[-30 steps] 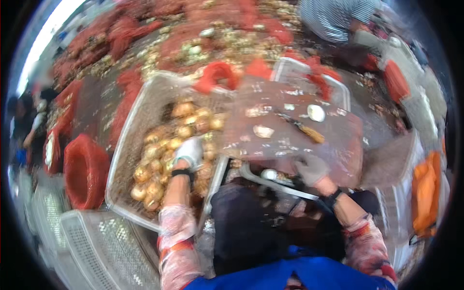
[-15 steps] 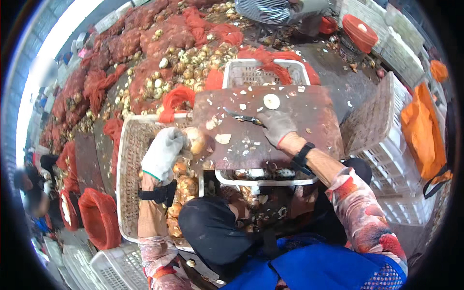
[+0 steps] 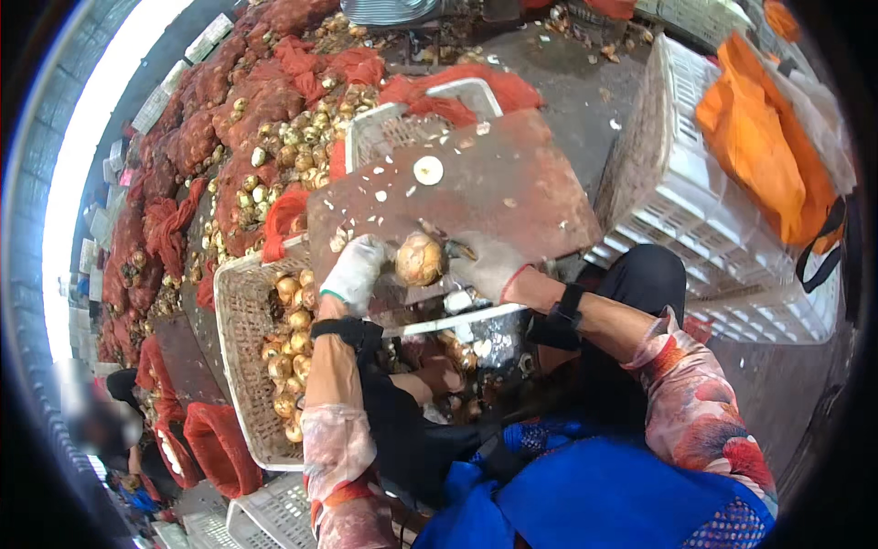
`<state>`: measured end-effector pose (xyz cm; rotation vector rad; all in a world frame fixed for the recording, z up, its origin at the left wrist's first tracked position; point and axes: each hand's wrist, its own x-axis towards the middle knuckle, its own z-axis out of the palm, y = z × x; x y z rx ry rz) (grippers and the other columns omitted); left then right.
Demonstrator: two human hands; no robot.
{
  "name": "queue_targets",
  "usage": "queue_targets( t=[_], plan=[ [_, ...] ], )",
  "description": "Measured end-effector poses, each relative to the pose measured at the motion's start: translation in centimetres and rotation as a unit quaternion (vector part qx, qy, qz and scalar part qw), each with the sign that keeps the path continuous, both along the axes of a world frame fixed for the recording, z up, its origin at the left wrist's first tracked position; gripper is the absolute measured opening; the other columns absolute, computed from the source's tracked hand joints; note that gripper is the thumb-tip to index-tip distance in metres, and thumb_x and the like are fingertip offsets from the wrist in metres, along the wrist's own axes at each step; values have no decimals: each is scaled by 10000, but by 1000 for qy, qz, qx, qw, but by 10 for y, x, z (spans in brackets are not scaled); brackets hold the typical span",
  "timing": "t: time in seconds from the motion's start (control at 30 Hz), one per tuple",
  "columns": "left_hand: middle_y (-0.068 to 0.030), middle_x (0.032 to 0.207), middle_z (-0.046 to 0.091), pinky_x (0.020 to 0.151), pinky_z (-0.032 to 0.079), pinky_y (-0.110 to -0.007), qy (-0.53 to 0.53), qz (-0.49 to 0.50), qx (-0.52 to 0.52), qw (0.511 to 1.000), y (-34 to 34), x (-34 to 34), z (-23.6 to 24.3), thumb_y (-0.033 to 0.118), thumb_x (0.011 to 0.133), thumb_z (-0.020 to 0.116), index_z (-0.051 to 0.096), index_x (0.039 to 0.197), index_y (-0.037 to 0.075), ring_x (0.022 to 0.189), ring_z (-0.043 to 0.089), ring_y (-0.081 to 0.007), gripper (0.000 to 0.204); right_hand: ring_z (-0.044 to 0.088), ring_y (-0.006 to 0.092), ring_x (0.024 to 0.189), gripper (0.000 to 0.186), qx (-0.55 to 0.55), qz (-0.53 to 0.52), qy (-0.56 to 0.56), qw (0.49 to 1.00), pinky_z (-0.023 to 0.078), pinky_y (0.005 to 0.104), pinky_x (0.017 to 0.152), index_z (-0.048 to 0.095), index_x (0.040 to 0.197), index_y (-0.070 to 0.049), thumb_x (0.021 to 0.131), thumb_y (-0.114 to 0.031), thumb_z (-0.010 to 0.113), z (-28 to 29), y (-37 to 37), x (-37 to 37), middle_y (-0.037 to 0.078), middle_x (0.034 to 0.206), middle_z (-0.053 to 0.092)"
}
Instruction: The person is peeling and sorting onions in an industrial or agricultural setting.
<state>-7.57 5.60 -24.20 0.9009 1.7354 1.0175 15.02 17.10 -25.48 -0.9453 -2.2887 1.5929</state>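
A brown-skinned onion [image 3: 420, 259] is gripped by my left hand [image 3: 358, 273], which wears a white glove, at the near edge of a reddish-brown board [image 3: 498, 178]. My right hand [image 3: 489, 267], in a greyish glove, is closed round a knife [image 3: 455, 249] right beside the onion's right side. Only the knife's dark handle end shows; the blade is mostly hidden. Farther back on the board lies a round pale onion piece [image 3: 428, 170] among scattered scraps of peel.
To the left stands a white crate [image 3: 232, 329] with several onions [image 3: 294, 352]. Another crate [image 3: 375, 128] sits beyond the board under red netting. Stacked white crates [image 3: 677, 206] with an orange bag [image 3: 754, 137] rise at the right. Red mesh sacks [image 3: 219, 128] and loose onions cover the far left.
My left hand has carried the onion from over the left crate to the board's near edge. My right hand has drawn the knife back toward me, up to the onion. The view has shifted.
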Motion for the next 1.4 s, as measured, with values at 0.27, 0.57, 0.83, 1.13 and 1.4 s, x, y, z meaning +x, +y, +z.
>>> queue_targets(
  t=[0.27, 0.57, 0.83, 1.13, 1.4],
  plan=[
    [-104, 1003, 650, 742, 509, -291, 142, 70, -51, 986, 16, 58, 2, 137, 929, 599, 541, 1250, -23, 870, 606, -144, 364, 610, 412, 1040, 432, -29, 26, 8, 999, 456, 469, 903, 513, 1164, 16, 887, -312, 562, -42, -6, -7, 258, 1035, 648],
    [-89, 1145, 639, 789, 562, -305, -106, 169, 27, 979, 8, 26, -20, 167, 1019, 418, 473, 1397, 104, 925, 654, -183, 388, 675, 369, 838, 472, -129, 46, -23, 990, 508, 448, 760, 508, 1227, -16, 907, -361, 540, -25, 7, 10, 228, 926, 670],
    [-97, 1060, 668, 772, 544, -325, -84, 165, 63, 981, 14, 24, -17, 232, 1014, 391, 585, 1218, 3, 928, 654, -187, 363, 659, 277, 791, 531, -87, 100, -66, 989, 511, 379, 746, 472, 1362, -58, 937, -363, 563, 3, 11, 31, 178, 887, 648],
    [-75, 812, 646, 518, 510, -339, -91, 199, 48, 975, 38, 26, -33, 279, 966, 495, 653, 992, 27, 647, 630, -178, 298, 647, 392, 853, 398, 54, 101, -66, 991, 494, 464, 748, 526, 1269, -92, 930, -300, 514, -2, 15, 36, 216, 880, 659],
    [-86, 800, 670, 563, 525, -294, -125, 246, 69, 959, 55, 47, -12, 312, 960, 544, 685, 953, 0, 675, 648, -171, 343, 645, 410, 825, 356, 191, 115, -104, 969, 493, 504, 697, 496, 1239, -100, 936, -286, 497, -14, 17, 45, 223, 894, 655]
  ],
)
